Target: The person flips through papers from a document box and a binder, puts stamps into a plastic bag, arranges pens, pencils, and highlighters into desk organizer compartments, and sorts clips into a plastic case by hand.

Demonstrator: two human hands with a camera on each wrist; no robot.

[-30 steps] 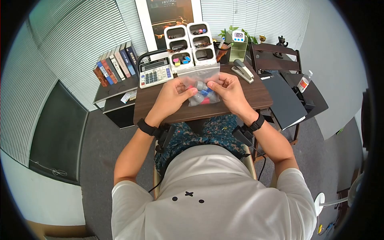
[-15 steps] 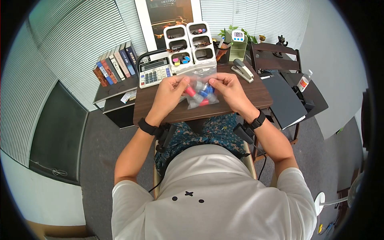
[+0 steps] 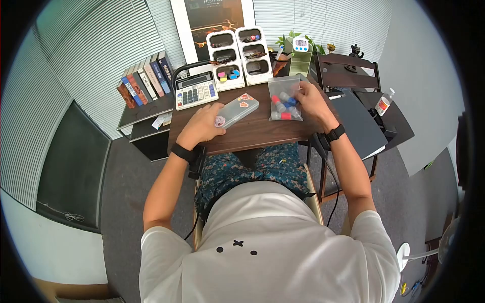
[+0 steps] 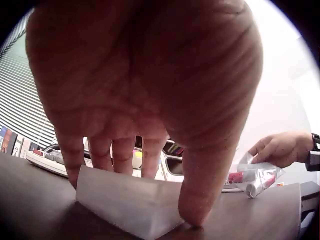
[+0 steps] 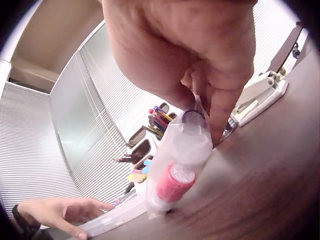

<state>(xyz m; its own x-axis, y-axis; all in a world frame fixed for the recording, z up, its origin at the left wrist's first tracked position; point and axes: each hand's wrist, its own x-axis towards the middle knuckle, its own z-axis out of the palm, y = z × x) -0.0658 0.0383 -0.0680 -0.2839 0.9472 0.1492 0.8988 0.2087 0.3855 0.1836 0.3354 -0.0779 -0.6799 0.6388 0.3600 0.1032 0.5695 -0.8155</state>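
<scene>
My left hand (image 3: pixel 202 126) holds one end of a flat translucent plastic box (image 3: pixel 237 112) with stickers on its lid. In the left wrist view the thumb lies along one side of the box (image 4: pixel 130 200) and the fingers along the other. My right hand (image 3: pixel 314 103) pinches the right edge of a clear zip bag (image 3: pixel 277 87) between thumb and fingers, to the right of the box. Several small grey-white cylinders with red and blue parts (image 5: pixel 175 184) are inside the bag, its lower end close over the desk.
A calculator (image 3: pixel 196 93) and a white organizer (image 3: pixel 258 76) with pens and highlighters stand at the back of the desk (image 3: pixel 273 134). A stapler (image 5: pixel 262 95) lies beyond my right hand. A pen cup (image 3: pixel 281 65) and a timer (image 3: pixel 300 44) are behind it. Books (image 3: pixel 146 78) stand left.
The bag has moved right, from both hands into the right hand alone. My left hand has let go of it and moved left and down onto the plastic box, which now shows fully.
</scene>
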